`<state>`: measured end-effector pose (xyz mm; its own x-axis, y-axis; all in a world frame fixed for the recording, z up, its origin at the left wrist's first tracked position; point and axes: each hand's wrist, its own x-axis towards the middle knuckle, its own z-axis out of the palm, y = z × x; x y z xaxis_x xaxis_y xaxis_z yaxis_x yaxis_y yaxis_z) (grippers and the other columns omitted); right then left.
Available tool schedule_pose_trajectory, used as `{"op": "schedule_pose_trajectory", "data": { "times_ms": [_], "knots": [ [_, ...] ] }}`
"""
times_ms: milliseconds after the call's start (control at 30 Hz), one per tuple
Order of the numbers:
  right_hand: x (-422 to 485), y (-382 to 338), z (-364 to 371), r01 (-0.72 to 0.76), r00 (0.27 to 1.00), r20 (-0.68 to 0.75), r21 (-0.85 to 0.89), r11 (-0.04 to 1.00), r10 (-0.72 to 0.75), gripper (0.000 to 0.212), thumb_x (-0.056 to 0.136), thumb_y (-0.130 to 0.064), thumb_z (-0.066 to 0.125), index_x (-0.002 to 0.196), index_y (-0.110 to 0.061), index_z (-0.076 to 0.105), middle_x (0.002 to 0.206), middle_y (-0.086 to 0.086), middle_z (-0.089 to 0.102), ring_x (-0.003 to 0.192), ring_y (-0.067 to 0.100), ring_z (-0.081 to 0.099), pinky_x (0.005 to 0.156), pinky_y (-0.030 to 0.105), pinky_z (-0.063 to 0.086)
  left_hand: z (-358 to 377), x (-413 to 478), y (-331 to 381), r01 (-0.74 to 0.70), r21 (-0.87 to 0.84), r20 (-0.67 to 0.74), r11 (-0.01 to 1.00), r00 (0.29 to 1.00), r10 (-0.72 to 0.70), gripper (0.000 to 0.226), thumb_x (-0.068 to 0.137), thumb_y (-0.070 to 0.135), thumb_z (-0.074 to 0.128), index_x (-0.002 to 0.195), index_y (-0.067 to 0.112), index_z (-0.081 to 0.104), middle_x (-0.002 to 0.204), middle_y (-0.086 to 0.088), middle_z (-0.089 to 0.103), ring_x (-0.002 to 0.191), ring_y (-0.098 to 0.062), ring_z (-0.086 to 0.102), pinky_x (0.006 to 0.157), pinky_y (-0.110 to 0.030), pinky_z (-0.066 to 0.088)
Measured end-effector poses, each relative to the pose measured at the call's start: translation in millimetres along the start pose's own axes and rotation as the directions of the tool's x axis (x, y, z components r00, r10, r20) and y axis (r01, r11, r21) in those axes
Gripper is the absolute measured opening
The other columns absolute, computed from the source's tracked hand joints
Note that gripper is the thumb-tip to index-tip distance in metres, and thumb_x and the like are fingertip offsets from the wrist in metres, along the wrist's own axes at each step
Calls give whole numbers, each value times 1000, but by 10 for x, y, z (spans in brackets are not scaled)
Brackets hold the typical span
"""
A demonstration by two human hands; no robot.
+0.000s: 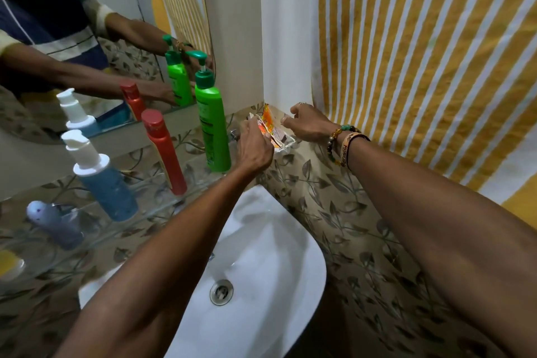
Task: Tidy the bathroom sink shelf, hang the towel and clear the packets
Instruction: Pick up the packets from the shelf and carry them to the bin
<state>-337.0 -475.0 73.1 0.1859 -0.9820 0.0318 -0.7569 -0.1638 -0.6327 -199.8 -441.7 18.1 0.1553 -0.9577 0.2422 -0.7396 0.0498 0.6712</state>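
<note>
Two hands met at packets (268,122), sink's (270,229) twelve o'clock.
Left hand (255,144) gripped them; whether right hand (308,125) pinched any was unclear; bunching them tight looked wisest.

On my clear glass shelf (157,197), a blue pump bottle (107,186), red plastic bottle (167,151) and green pump bottle (210,122) stand left to right; crumpled orange packets (268,125) lie rightmost, the white ceramic sink (261,256) below.

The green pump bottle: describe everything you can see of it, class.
The green pump bottle looks like glossy plastic. It is bright green with a darker teal collar and pump head, and its printed label is too blurred to read. It stands upright on the glass shelf, rightmost in the row, beside the red bottle. The mirror behind reflects it. Nothing else plainly touches it.
</note>
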Motion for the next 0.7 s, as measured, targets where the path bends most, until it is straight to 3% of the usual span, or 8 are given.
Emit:
{"op": "schedule_pose_trajectory", "data": {
  "times_ms": [67,167,300,400,467,567,633,700],
  "knots": [
    [70,23,48,-5,1000,13,-8,1000,5,53,98,-28,51,142,0,43,138,16,54,120,31,55,99,44,48,60,31,-19,26,-12,5,1000,1000,-26,50,102,19,46,148,6,31,150,-17,36,137,-31,35,111,-41,31],
    [154,47,112,-22,999,43,-16,1000,23,44,94,-20,50,133,1,52,115,13,62,100,28,59,74,32,48,138,71,-59,75,-28,5,997,997,-75,48,99,22,50,143,8,38,144,-17,44,131,-34,42,106,-42,37],
    [243,81,186,-46,996,71,-14,999,47,41,91,-12,51,129,3,53,127,18,60,112,34,60,90,39,52,224,110,-86,121,-110,13,987,993,-120,43,97,26,55,136,13,43,138,-13,53,122,-32,52,99,-43,45],
    [286,113,218,-53,993,102,-39,998,57,34,88,-9,49,118,5,58,118,22,63,105,38,62,77,40,51,276,145,-109,150,-145,7,978,989,-151,32,96,25,56,124,13,47,124,-9,58,110,-29,56,85,-38,47],
    [309,145,237,-51,989,140,-44,998,57,38,89,-6,48,125,4,55,123,21,61,95,32,62,75,41,52,296,159,-112,196,-172,-1,966,980,-199,16,95,22,57,106,17,46,108,-5,57,101,-27,57,78,-35,46],
    [332,175,275,-63,979,192,-8,998,63,53,93,-1,46,146,-1,39,116,6,57,69,18,54,55,31,44,300,171,-122,270,-251,46,929,963,-267,17,95,14,58,89,21,45,101,-9,63,98,-31,64,85,-44,56],
    [369,197,304,-64,982,180,-1,998,63,59,93,3,45,151,-6,34,92,-5,54,62,10,46,50,23,40,284,164,-122,286,-321,85,903,958,-274,18,93,10,59,105,18,48,112,-13,65,101,-33,66,88,-49,56],
    [389,187,327,-39,984,171,-18,999,42,54,93,5,44,146,-6,42,80,-8,49,62,8,45,47,20,39,270,158,-119,250,-334,83,909,968,-236,46,92,6,57,134,17,43,123,-11,63,103,-32,66,89,-50,56]
  ]
}}
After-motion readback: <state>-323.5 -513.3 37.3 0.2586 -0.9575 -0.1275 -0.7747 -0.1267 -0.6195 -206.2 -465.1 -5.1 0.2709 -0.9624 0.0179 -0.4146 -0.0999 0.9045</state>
